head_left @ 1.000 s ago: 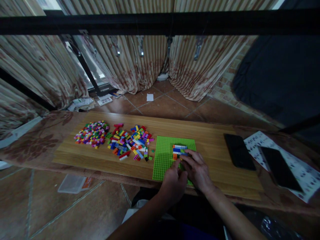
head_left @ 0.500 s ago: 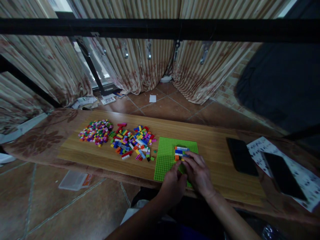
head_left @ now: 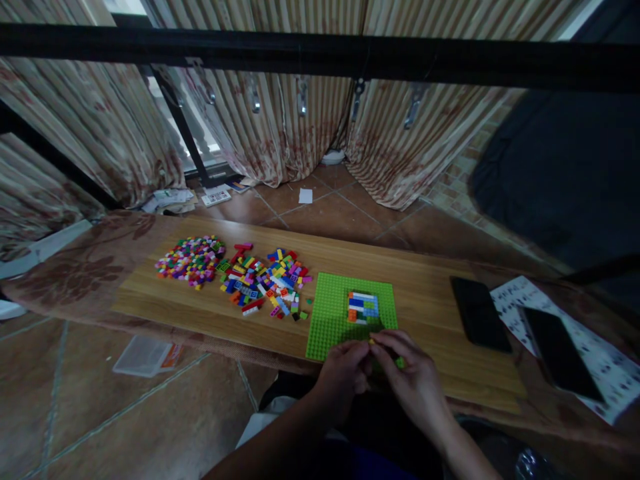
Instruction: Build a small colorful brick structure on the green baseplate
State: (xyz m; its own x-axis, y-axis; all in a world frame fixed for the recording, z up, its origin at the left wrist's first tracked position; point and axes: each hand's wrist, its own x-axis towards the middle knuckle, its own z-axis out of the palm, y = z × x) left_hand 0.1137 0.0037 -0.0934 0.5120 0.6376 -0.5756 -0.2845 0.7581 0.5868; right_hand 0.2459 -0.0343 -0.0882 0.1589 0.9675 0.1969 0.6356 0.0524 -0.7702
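Note:
A small yellow toy brick point(head_left: 371, 341) shows between the fingertips of both hands, over the near edge of a green studded baseplate point(head_left: 325, 313). My right hand point(head_left: 411, 367) pinches it from the right. From the left, my left hand point(head_left: 346, 371) is closed with its fingertips against the same brick; its other fingers are curled under and partly hidden. On the baseplate, just beyond my fingers, sits a low block of bricks point(head_left: 363, 307) in orange, white, blue and light blue. Part of the baseplate's near side is covered by my hands.
Left of the baseplate lie a loose pile of mixed bricks point(head_left: 270, 280) and a heap of smaller pieces point(head_left: 193, 260) on the wooden board point(head_left: 425, 300). A black phone-like slab point(head_left: 480, 313) rests at right, beside another dark device point(head_left: 563, 350) on a patterned sheet point(head_left: 515, 300).
Both hands have drawn back from the block of bricks toward my body, uncovering it. The yellow brick now shows between my fingertips, off the block.

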